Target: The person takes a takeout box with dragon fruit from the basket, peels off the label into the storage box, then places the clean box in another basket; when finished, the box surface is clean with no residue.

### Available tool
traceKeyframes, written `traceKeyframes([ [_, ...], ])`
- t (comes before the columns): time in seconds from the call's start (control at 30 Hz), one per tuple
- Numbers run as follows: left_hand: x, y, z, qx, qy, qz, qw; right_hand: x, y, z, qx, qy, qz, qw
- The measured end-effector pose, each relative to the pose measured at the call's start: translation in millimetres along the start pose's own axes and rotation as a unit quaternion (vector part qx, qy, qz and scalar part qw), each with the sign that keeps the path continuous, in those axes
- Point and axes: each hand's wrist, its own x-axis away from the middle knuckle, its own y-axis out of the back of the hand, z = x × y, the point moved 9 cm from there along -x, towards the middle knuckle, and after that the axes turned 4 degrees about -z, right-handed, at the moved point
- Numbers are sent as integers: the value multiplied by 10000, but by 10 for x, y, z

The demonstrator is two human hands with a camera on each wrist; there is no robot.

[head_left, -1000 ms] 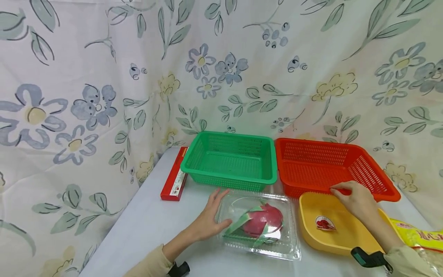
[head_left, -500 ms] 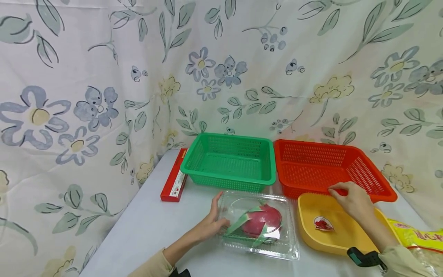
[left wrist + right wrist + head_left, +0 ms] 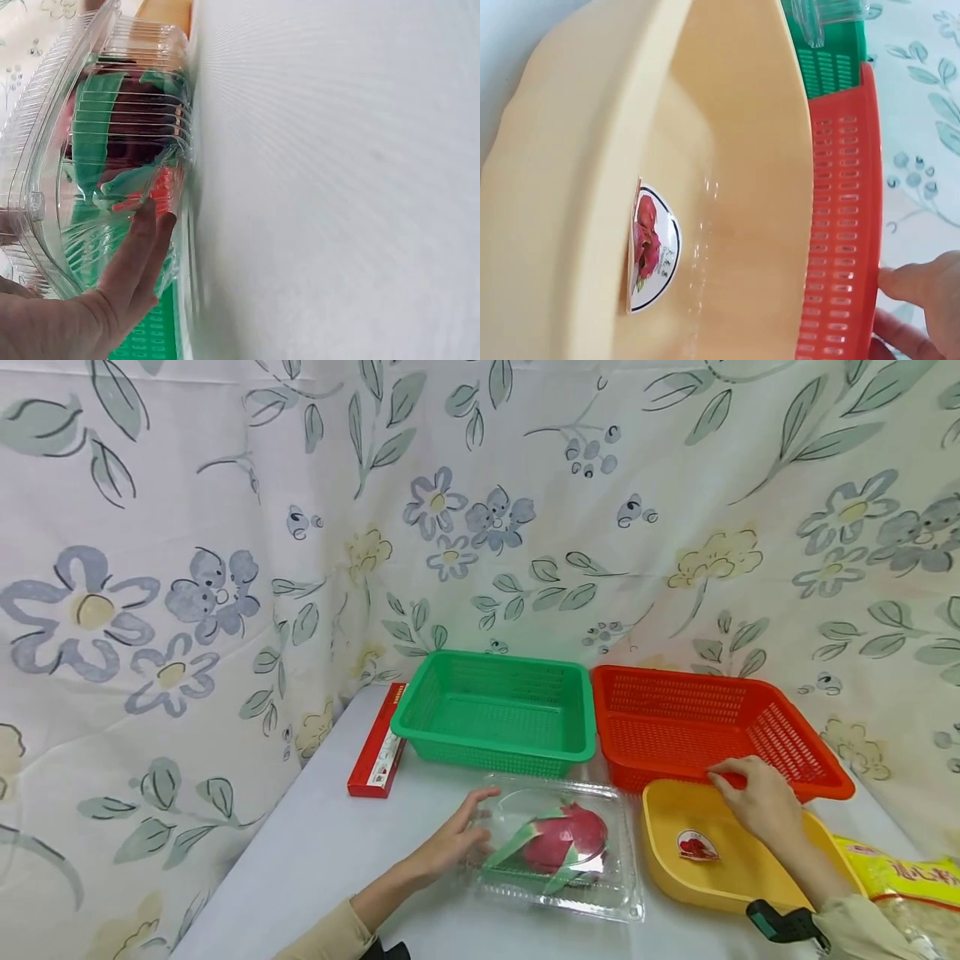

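A clear plastic clamshell box (image 3: 626, 893) lies on the table with a pink dragon fruit (image 3: 573, 839) inside. At its left side is my left hand (image 3: 446, 843). In the left wrist view its nearly straight fingers (image 3: 131, 255) rest against the ribbed wall of the box, and part of the hand is hidden. My right hand (image 3: 765, 802) reaches over a yellow tub (image 3: 738, 868) to the near rim of a red basket (image 3: 844, 247). Its thumb and fingers (image 3: 922, 281) pinch that rim; some fingertips are hidden behind it.
Behind the box stands a green basket (image 3: 495, 722), left of the red one. A long red box (image 3: 378, 739) lies at the left. A yellow-and-clear bag (image 3: 911, 885) sits at the right edge. Patterned cloth (image 3: 480, 527) hangs behind.
My left fingers have moved from spread out to closer together at the left side of the clamshell box. My right hand stays at the red basket's rim. The head view has shifted slightly.
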Motion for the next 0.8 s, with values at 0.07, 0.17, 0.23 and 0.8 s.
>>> traceKeyframes([
  [0.07, -21, -2, 0, 79, 3, -28, 10000, 8, 2, -17, -7, -10, 17, 10000],
  [0.17, -36, 0, -4, 148, 45, -196, 9997, 21, -7, -41, -18, -51, 64, 10000],
  [0.23, -47, 5, -10, 154, 57, -343, 9993, 27, -8, -50, -34, -57, 66, 10000],
  [0.8, -10, 113, -192, 225, -218, -940, 9951, 12, -9, -36, -98, -44, 14, 9999],
])
